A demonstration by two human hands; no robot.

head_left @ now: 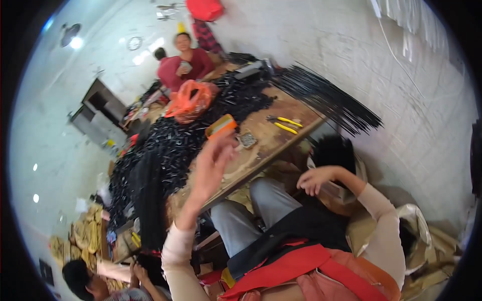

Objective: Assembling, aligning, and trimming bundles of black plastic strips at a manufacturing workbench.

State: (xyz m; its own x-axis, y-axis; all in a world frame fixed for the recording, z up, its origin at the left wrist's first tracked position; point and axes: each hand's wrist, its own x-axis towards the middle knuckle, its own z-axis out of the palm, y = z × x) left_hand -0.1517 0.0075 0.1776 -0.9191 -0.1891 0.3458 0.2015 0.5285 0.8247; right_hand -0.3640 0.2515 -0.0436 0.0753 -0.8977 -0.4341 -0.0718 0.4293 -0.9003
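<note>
Broadly, a wooden table runs away from the seated person, most of its left and far part buried under a pile of short black pieces. Beyond the pile, a co-worker in a dark red top holds something too blurred to name. Long black rods lie in a loose sheaf across the table's right corner, their ends jutting past the edge. Below that edge stands a thick black bundle. An orange plastic bag rests on the pile.

The left hand, slightly blurred, is raised above the near edge, its grip open with fingers apart. The right hand hangs just beside the black bundle, fingers bent downward; its palm is hidden, so I cannot tell what its grip is doing. Near the left fingertips sits an orange box; to its right are yellow-handled pliers and, closer, a small container.
</note>
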